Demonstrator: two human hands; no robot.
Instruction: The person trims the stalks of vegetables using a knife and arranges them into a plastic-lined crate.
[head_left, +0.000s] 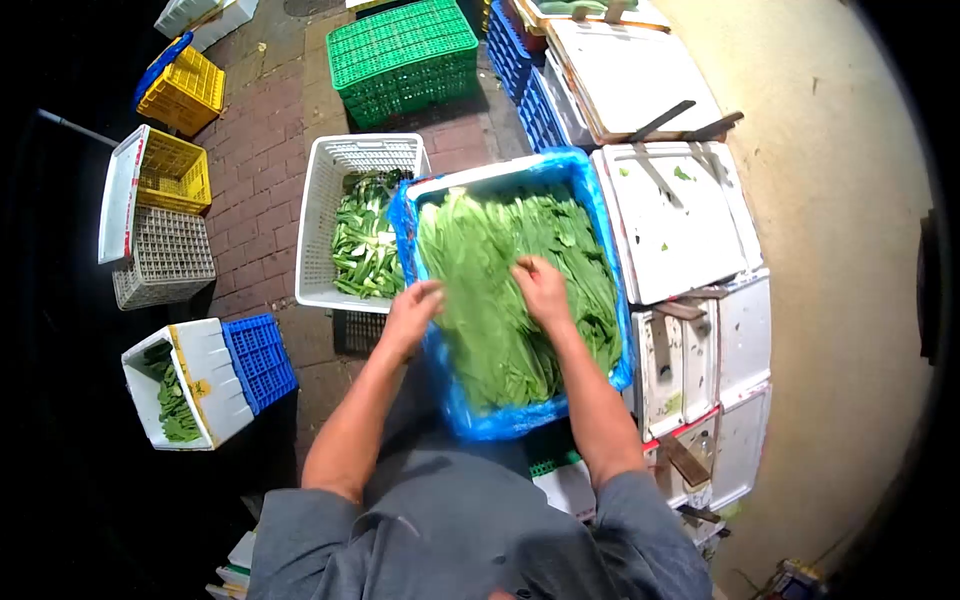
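A box lined with blue plastic (597, 200) stands in front of me, filled with long leafy greens (480, 300). My left hand (415, 312) is at the left side of the greens, its fingers curled together near the leaves; whether a leaf is between them is too blurred to tell. My right hand (541, 290) rests over the middle of the greens, with thumb and fingers bent towards the leaves. What its fingertips hold, if anything, is hidden. Just left of the box is a white basket (312, 235) with cut leaves and stalks (365, 240) in it.
A green crate (405, 60) stands beyond the white basket. White foam boxes (680, 220) line the right side, with dark strips on them. At the left are yellow crates (185, 90), a grey crate (165, 255), a blue crate (258, 362) and a foam box with greens (212, 385).
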